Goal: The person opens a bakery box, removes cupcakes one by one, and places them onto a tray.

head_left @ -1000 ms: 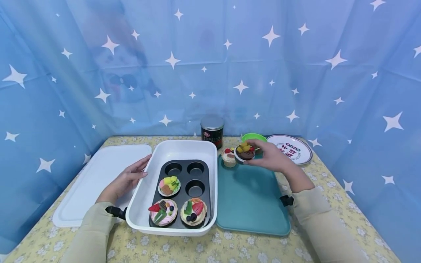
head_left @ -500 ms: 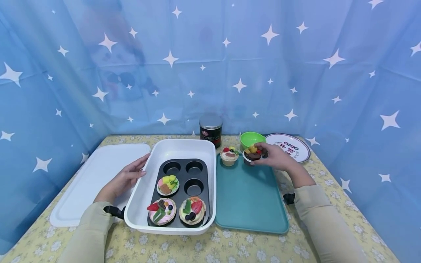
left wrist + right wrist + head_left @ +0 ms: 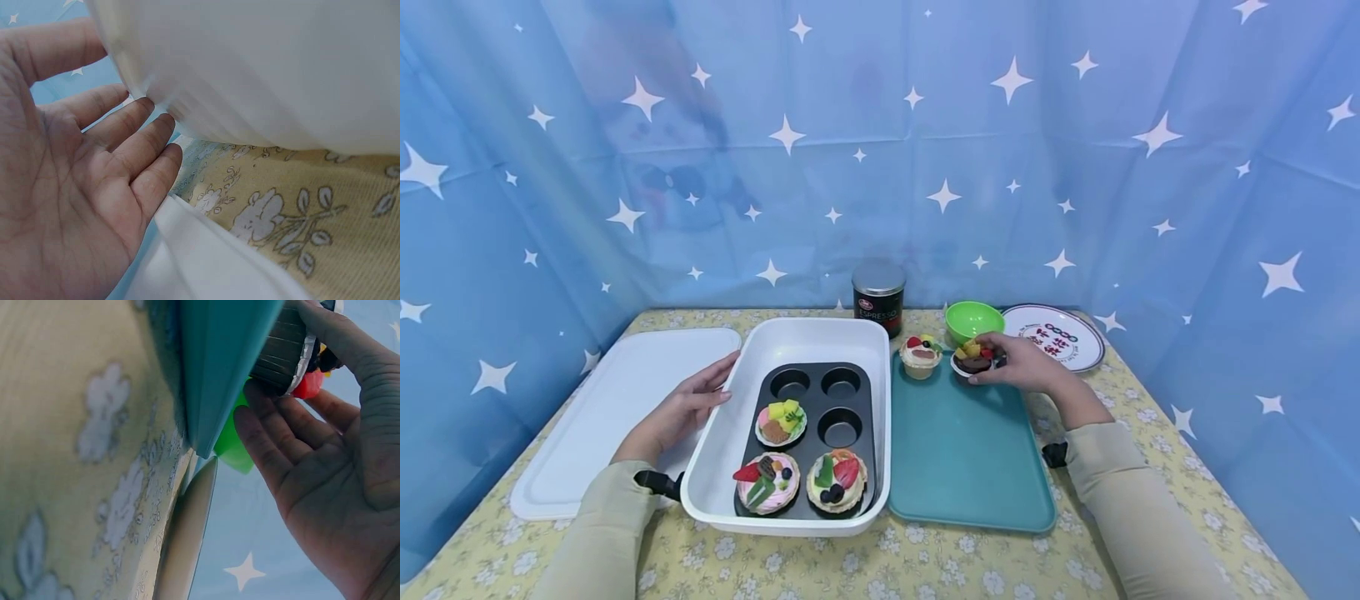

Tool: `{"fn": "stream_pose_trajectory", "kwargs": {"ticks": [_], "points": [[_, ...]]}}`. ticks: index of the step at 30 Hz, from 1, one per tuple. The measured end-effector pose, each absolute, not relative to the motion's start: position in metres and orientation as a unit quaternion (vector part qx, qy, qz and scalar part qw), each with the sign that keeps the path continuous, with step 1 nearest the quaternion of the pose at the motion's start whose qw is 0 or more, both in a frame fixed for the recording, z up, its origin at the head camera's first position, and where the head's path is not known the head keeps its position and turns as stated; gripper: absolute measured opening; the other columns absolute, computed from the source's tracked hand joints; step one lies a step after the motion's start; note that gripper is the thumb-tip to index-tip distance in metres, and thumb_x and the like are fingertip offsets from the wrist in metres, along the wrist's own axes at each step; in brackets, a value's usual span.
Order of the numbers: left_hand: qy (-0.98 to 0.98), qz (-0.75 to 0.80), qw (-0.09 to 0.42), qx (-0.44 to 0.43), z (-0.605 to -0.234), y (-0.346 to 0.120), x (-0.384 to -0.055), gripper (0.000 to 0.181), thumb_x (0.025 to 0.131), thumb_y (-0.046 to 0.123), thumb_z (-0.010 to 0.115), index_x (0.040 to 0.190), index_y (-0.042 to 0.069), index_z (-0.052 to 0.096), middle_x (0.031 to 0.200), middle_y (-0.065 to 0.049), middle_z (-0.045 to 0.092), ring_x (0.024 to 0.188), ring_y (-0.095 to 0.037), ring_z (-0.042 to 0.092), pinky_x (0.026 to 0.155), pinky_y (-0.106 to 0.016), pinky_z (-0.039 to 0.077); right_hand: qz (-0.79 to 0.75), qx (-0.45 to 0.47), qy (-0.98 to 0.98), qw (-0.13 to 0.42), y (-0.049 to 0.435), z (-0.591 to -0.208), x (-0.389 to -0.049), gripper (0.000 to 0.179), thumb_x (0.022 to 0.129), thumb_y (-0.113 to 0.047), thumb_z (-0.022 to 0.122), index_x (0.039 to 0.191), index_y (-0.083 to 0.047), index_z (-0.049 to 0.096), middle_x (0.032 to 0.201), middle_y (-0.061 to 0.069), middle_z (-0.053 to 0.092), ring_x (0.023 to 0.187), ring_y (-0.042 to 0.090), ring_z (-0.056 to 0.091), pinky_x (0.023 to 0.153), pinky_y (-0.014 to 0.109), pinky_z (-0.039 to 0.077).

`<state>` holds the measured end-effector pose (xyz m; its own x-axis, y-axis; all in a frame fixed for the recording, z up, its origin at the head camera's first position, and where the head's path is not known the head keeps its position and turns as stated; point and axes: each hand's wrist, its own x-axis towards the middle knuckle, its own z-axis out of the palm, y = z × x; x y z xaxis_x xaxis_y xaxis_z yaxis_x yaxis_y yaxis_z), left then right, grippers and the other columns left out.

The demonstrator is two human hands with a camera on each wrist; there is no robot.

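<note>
In the head view my right hand [image 3: 1026, 364] holds a chocolate cupcake [image 3: 973, 364] with yellow and red fruit on top, at the far end of the teal tray [image 3: 970, 454]. Its dark ribbed cup [image 3: 281, 353] shows between thumb and fingers in the right wrist view. Beside it stands a cream cupcake [image 3: 921, 357] with red fruit. My left hand [image 3: 681, 412] touches the left wall of a white deep pan [image 3: 715, 504], its fingers fairly straight. Inside the pan lies a black muffin tin [image 3: 808, 392] with three fruit-topped tarts [image 3: 767, 483]; its other cups hold nothing.
A white lid-like tray [image 3: 617, 417] lies at the left. Behind stand an espresso tin [image 3: 879, 304], a green bowl [image 3: 973, 321] and a white plate [image 3: 1063, 333] with red lettering. A blue starred curtain [image 3: 880, 167] encloses the flowered tablecloth [image 3: 940, 567].
My right hand has moved the chocolate cupcake slightly right and down, away from the cream cupcake, onto the tray's far end. The left hand stays at the pan.
</note>
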<state>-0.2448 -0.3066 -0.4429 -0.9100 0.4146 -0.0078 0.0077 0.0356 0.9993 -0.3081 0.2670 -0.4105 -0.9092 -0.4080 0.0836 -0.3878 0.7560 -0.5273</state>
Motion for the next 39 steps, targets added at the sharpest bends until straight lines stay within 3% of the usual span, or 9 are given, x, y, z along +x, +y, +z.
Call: {"fn": "stream_pose_trajectory", "kwargs": {"ticks": [10,19,27,32,36,39], "points": [[0.709,0.674,0.151,0.143,-0.443,-0.307,-0.244,0.076,0.100,0.011,0.056,0.163,0.018,0.015,0.168,-0.011,0.011,0.132,-0.002,0.047,0.101,-0.026,0.048,-0.274,-0.212,0.937,0.037,0.267,-0.407,-0.305,0.086,0.083,-0.047,0.081,0.149,-0.005,0.045,0.138,0.023,0.055,0.125,0.042,0.053,0.099,0.058,0.045],[0.710,0.671,0.152,0.149,-0.441,-0.306,-0.243,0.074,0.101,0.010,0.053,0.163,0.015,0.012,0.168,-0.012,0.008,0.150,-0.030,0.024,0.101,-0.024,0.047,-0.277,-0.212,0.936,0.031,0.268,-0.403,-0.303,0.083,0.087,-0.049,0.077,0.150,-0.005,0.045,0.141,0.021,0.055,0.130,0.040,0.051,0.102,0.057,0.044],[0.711,0.673,0.150,0.140,-0.442,-0.306,-0.244,0.074,0.101,0.008,0.052,0.163,0.016,0.014,0.168,-0.011,0.011,0.148,-0.026,0.029,0.101,-0.026,0.047,-0.299,-0.216,0.929,0.037,0.267,-0.399,-0.300,0.089,0.087,-0.053,0.074,0.153,-0.003,0.040,0.147,0.021,0.050,0.136,0.041,0.045,0.106,0.057,0.042],[0.713,0.670,0.149,0.146,-0.442,-0.306,-0.243,0.073,0.101,0.008,0.052,0.163,0.016,0.014,0.168,-0.011,0.010,0.150,-0.032,0.022,0.102,-0.024,0.046,-0.322,-0.228,0.918,0.036,0.264,-0.397,-0.298,0.087,0.090,-0.049,0.073,0.155,-0.004,0.036,0.151,0.020,0.046,0.139,0.040,0.042,0.109,0.057,0.040],[0.711,0.669,0.149,0.157,-0.442,-0.307,-0.243,0.073,0.102,0.008,0.051,0.163,0.015,0.013,0.168,-0.011,0.009,0.151,-0.035,0.017,0.102,-0.023,0.046,-0.325,-0.233,0.916,0.024,0.260,-0.394,-0.295,0.085,0.090,-0.051,0.072,0.155,-0.006,0.039,0.152,0.017,0.047,0.138,0.039,0.044,0.107,0.057,0.041],[0.710,0.670,0.148,0.158,-0.442,-0.307,-0.244,0.073,0.102,0.008,0.052,0.163,0.015,0.013,0.168,-0.012,0.009,0.150,-0.030,0.022,0.101,-0.024,0.047,-0.315,-0.234,0.920,0.009,0.256,-0.392,-0.293,0.085,0.089,-0.055,0.071,0.153,-0.009,0.043,0.151,0.013,0.048,0.137,0.037,0.045,0.106,0.058,0.042]]}}
